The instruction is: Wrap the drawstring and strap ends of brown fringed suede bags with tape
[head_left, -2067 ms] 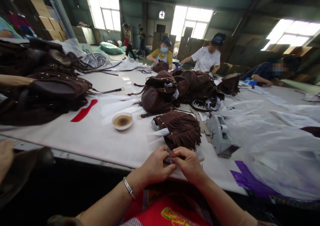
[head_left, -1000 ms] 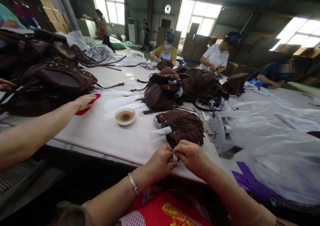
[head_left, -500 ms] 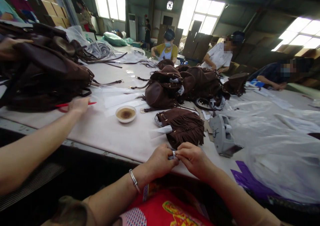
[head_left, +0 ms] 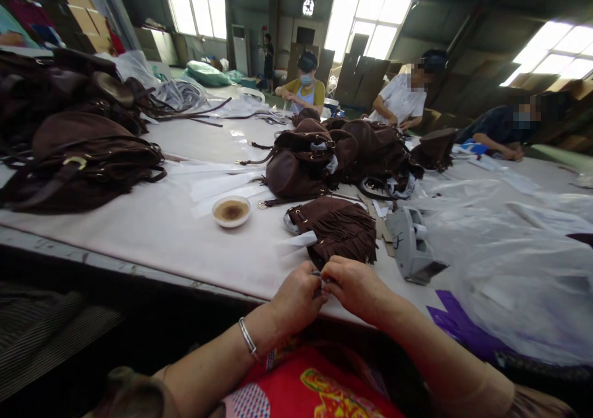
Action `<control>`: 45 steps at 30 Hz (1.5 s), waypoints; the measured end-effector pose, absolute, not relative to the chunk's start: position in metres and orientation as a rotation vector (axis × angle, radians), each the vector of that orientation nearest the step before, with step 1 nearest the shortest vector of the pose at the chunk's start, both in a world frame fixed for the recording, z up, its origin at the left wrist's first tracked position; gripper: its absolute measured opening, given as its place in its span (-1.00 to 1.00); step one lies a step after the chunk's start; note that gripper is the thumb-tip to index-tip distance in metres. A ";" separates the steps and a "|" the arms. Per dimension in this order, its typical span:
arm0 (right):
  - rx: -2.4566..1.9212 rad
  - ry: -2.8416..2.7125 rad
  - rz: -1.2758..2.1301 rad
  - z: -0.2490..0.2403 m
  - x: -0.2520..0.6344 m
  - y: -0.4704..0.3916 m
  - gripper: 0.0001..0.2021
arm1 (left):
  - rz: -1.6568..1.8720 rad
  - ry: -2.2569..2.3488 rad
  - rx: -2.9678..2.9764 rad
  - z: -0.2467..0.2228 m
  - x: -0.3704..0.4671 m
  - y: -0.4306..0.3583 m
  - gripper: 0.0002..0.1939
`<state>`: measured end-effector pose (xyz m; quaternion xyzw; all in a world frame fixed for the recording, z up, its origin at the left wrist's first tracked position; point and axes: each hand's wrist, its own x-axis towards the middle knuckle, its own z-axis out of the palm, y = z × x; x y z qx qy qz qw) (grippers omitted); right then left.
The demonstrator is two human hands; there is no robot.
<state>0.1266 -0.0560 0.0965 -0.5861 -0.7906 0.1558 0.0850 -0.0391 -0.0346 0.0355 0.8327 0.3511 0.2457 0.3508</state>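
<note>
At the table's front edge my left hand (head_left: pixel 296 297) and my right hand (head_left: pixel 354 291) meet, fingertips almost touching. Both are closed in a pinch around a small grey and whitish piece (head_left: pixel 323 282). Fingers cover most of it, so its kind is unclear. Just beyond my hands lies a dark brown fringed bag (head_left: pixel 343 229) with brass-coloured eyelets. A white paper strip (head_left: pixel 296 241) rests against that bag's left side. A shallow white bowl (head_left: pixel 231 223) holding a brownish liquid stands farther left.
A grey tape dispenser (head_left: pixel 412 245) stands right of the fringed bag, near clear plastic sheeting (head_left: pixel 519 263) and purple plastic (head_left: pixel 463 325). Brown bags (head_left: pixel 319 152) are heaped mid-table; another pile (head_left: pixel 83 158) is at left. Several people work across the table (head_left: pixel 185 251).
The other person's arms and red pen-like tool at left have gone from view. A bag there now lies differently, its brass ring showing. My hands keep their pinch on the small piece.
</note>
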 end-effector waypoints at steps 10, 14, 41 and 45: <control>-1.730 -2.521 0.214 0.082 0.127 -0.067 -0.88 | 0.446 0.926 2.134 0.037 -0.039 -0.032 -0.90; -1.645 -2.523 -0.066 0.069 0.122 -0.079 -0.89 | 0.383 0.862 2.152 0.034 -0.043 -0.028 -0.79; -1.718 -1.302 -0.077 0.069 0.225 -0.132 -0.74 | 0.526 0.938 1.930 0.045 -0.032 -0.022 -0.65; -2.004 -0.943 -0.157 0.083 0.312 -0.122 -0.63 | 0.578 0.873 2.014 0.038 -0.023 -0.022 -0.65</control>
